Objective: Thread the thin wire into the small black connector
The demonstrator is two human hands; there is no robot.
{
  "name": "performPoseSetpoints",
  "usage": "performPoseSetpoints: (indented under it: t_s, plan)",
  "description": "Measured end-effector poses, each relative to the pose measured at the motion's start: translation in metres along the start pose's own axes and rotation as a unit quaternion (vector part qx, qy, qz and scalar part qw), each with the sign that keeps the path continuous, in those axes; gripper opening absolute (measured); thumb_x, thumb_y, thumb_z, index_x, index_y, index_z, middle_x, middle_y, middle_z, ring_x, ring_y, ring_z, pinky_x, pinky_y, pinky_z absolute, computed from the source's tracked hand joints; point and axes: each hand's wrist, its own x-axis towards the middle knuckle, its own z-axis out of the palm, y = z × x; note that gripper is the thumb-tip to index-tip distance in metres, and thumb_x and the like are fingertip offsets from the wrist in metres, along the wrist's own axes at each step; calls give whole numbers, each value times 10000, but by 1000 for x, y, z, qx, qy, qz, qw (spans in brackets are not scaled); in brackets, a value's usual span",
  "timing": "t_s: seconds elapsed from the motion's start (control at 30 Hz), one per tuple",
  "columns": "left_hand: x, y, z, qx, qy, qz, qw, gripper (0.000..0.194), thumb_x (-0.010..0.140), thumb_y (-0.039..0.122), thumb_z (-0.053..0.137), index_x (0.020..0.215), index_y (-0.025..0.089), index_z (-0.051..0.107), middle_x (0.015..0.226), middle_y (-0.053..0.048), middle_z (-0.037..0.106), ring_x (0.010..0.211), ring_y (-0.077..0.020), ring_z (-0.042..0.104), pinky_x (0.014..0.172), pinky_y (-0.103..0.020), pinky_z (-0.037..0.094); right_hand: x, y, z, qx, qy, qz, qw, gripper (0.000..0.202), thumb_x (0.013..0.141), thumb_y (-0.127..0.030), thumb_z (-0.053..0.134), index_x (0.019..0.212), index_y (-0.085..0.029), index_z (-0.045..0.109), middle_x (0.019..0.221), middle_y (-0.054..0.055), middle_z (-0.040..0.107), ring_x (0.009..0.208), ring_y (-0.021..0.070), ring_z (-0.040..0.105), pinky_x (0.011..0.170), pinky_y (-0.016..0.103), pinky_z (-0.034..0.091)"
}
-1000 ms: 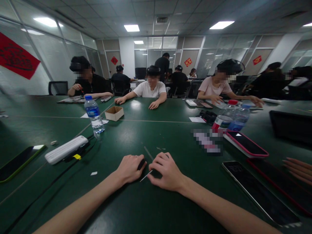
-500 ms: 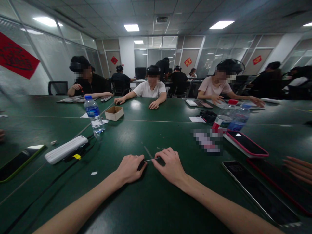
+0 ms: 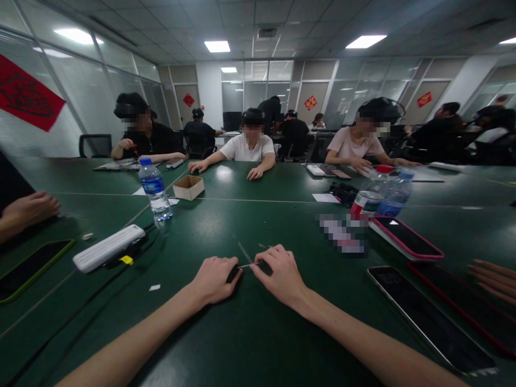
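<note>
My left hand (image 3: pixel 214 278) rests on the green table with its fingers closed around a dark end piece. From it a thin metal rod (image 3: pixel 245 265) runs across the small gap to my right hand (image 3: pixel 283 273). The fingers of my right hand are closed on another dark piece at the rod's other end. Most of both dark ends is hidden by my fingers, so the exact kind of tool cannot be made out. Just beyond the rod, a narrow pale strip (image 3: pixel 243 250) shows on the tabletop.
A water bottle (image 3: pixel 155 191), an open box (image 3: pixel 188 187) and a white power strip (image 3: pixel 109 248) stand to the left. Phones (image 3: pixel 427 317) and more bottles (image 3: pixel 368 196) are at right. Co-workers sit opposite; other people's hands (image 3: pixel 30 209) reach in at both sides.
Another person's hands and dark sleeve have come further into view at the left edge. The person opposite on the right has drawn an outstretched arm inward. My hands have barely moved.
</note>
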Motion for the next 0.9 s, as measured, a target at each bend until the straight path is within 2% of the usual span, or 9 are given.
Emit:
performPoseSetpoints:
  t_s: [0.33,0.4,0.53,0.57,0.63,0.7,0.77,0.83,0.9]
  plan:
    - [-2,0,-2,-5,6,18,1000,251,939,373,348,902,210,536,806,-57,679,720,-228,648,687,-336,460,2,2,-6,20,6,-21,1000,195,904,-366,502,887,-216,625,899,48,646,896,212,510,733,352,366]
    - [-1,0,-2,-5,4,9,1000,254,943,372,340,902,210,532,812,-64,683,728,-232,653,676,-331,459,1,-1,-7,28,-15,-58,998,188,892,-369,517,889,-216,627,896,42,639,900,204,506,745,346,361]
    - [1,0,0,0,7,-3,1000,234,941,359,342,902,217,523,827,-66,689,743,-236,659,664,-318,452,-3,-8,-7,35,-87,-213,972,189,842,-392,573,895,-224,641,909,36,631,920,198,496,790,348,349]
    - [1,-1,1,-1,8,-2,1000,229,938,359,347,903,218,524,826,-65,688,744,-235,658,667,-315,449,-3,-8,-8,36,-90,-220,971,192,839,-393,575,896,-222,643,909,37,629,916,196,494,793,348,348]
    - [0,-2,3,-13,11,-5,1000,229,934,363,353,902,218,528,810,-62,682,731,-227,652,663,-304,442,-3,-9,-9,40,-80,-189,978,190,847,-383,568,907,-218,639,904,34,625,907,188,494,792,345,350]
    - [-1,-5,5,-54,17,-15,998,235,931,373,361,893,216,532,780,-49,669,705,-210,637,651,-288,433,-2,-8,-11,44,-73,-154,984,180,850,-372,571,915,-217,635,895,27,622,908,184,493,793,341,354]
    - [-1,-9,4,-134,33,-27,990,254,929,391,369,856,209,530,742,-25,644,674,-184,609,640,-271,425,-2,-8,-13,42,-77,-150,985,175,845,-370,581,918,-221,636,899,24,623,917,185,493,794,341,357]
    - [2,-11,-3,-240,62,-33,968,300,927,419,367,796,193,514,711,-6,604,659,-159,568,636,-259,424,-2,-9,-15,40,-84,-154,984,176,846,-376,583,917,-224,638,909,26,623,914,186,495,790,340,361]
    - [4,-9,-18,-342,94,-32,935,345,922,447,364,745,179,490,692,2,559,650,-143,523,621,-251,426,-2,-9,-15,41,-88,-147,984,177,854,-377,575,923,-226,638,915,26,623,902,183,498,783,337,365]
